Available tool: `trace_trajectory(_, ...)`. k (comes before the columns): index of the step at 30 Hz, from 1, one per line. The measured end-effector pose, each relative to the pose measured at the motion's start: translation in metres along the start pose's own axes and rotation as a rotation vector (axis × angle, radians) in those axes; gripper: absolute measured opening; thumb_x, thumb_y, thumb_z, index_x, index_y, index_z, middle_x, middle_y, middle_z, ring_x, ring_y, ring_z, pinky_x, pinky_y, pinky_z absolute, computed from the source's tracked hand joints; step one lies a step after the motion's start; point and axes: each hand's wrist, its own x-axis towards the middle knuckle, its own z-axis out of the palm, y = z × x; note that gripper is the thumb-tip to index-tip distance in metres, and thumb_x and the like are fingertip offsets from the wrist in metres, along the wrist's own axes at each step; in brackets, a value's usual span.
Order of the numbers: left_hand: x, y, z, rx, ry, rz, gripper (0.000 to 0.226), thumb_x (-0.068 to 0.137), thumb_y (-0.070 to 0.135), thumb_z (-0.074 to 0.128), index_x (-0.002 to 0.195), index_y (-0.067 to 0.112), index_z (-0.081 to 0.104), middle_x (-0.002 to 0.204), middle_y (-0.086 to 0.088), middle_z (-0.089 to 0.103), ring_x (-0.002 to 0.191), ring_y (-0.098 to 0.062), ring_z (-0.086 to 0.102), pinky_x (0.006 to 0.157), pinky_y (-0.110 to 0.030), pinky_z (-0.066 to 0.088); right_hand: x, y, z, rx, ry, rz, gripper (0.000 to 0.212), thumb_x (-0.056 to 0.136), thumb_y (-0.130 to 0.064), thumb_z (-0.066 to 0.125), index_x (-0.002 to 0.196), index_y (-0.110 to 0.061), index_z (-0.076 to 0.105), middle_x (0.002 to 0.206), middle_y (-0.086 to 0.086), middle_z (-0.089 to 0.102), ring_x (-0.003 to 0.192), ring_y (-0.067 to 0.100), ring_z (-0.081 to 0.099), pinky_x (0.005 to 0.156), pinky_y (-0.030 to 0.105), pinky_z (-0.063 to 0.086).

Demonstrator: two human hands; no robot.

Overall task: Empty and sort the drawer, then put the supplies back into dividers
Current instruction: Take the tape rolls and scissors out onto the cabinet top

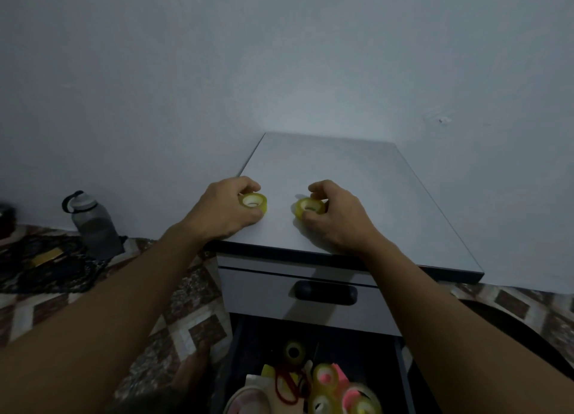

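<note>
Dim, bluish, low-contrast frame.
Brightest patch on the wall (279,103) above the cabinet top (357,196); faint soft shadow beside the right tape roll (310,208); open drawer (351,348) murky and blurred, wide-angle bending at edges.

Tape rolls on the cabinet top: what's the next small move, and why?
Probably release both and reach down to the drawer. The left hand grips the left tape roll, the right hand the right tape roll. Both seem to rest flat on the cabinet top, so they look placed. The open drawer below holds more supplies.
</note>
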Motion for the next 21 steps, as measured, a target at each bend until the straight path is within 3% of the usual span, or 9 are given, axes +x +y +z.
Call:
trace_trajectory(6,-0.003,0.001,0.001,0.008,0.005,-0.023,0.054,0.08,0.034,0.078,0.13,0.025,0.06,0.122,0.004,0.065,0.102,-0.012,0.06,0.085,-0.023,0.044,-0.004,-0.002,-0.004,-0.033,-0.023,-0.019,0.061,0.087,-0.042,0.068,0.14,-0.02,0.049,0.137,0.0,0.057,0.116,0.019,0.057,0.097,0.029,0.046)
trace_trajectory(11,-0.02,0.011,-0.007,-0.009,0.052,0.021,0.064,0.081,0.031,0.079,0.139,0.023,0.053,0.134,-0.002,0.055,0.109,-0.011,0.05,0.09,-0.026,0.041,-0.021,-0.004,-0.015,-0.016,0.008,-0.034,0.058,0.091,-0.036,0.066,0.143,-0.019,0.046,0.144,-0.002,0.051,0.125,0.016,0.051,0.096,0.021,0.036)
trace_trajectory(17,-0.069,0.032,-0.014,-0.106,0.151,0.1,0.04,0.086,0.025,0.074,0.125,0.023,0.063,0.12,0.005,0.062,0.1,-0.013,0.057,0.083,-0.022,0.043,-0.07,-0.002,-0.033,0.055,0.112,-0.046,0.049,0.089,-0.028,0.067,0.136,-0.022,0.052,0.132,-0.008,0.057,0.107,0.009,0.056,0.084,0.022,0.042)
trace_trajectory(21,-0.108,0.04,-0.007,-0.213,0.152,0.103,0.026,0.087,0.022,0.072,0.113,0.022,0.068,0.105,0.008,0.067,0.092,-0.013,0.063,0.076,-0.008,0.046,-0.114,0.009,-0.041,0.127,0.185,-0.025,0.032,0.09,-0.023,0.065,0.122,-0.021,0.06,0.117,-0.011,0.063,0.1,0.007,0.061,0.082,0.024,0.051)
